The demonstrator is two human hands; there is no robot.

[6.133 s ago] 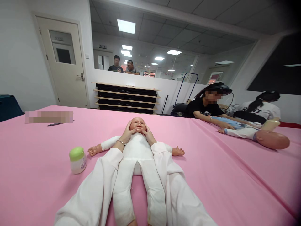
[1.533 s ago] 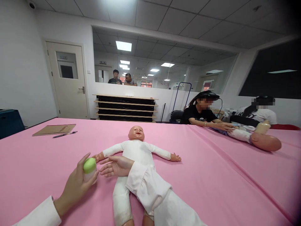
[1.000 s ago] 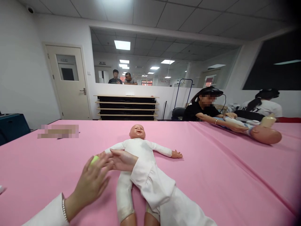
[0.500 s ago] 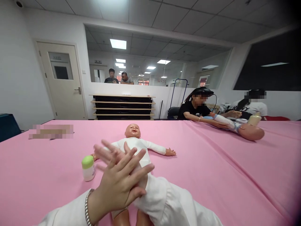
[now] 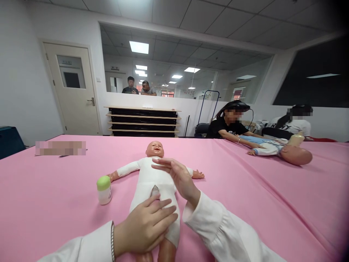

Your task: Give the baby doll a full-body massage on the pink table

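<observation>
A baby doll (image 5: pixel 148 173) in a white long-sleeved top and white bottoms lies on its back, arms spread, head away from me. Over its lower belly and thighs is my left hand (image 5: pixel 148 222), fingers stretched out, palm down; whether it touches the doll I cannot tell. My right hand (image 5: pixel 181 178) is beside the doll's chest on the right, fingers straight and held up over the torso. Neither hand holds anything. A small clear bottle with a green cap (image 5: pixel 104 190) stands next to the doll's hand on the left.
A pink cloth (image 5: pixel 245 203) covers the table. On the far right a person in black (image 5: pixel 229 125) handles another baby doll (image 5: pixel 296 154), with a yellowish bottle (image 5: pixel 296 140) behind its head. A blurred-out item (image 5: pixel 60 148) lies at the far left.
My hands were together, overlapping above the doll's belly. They have parted: the left moved down toward the doll's thighs, the right moved to the right over its chest.
</observation>
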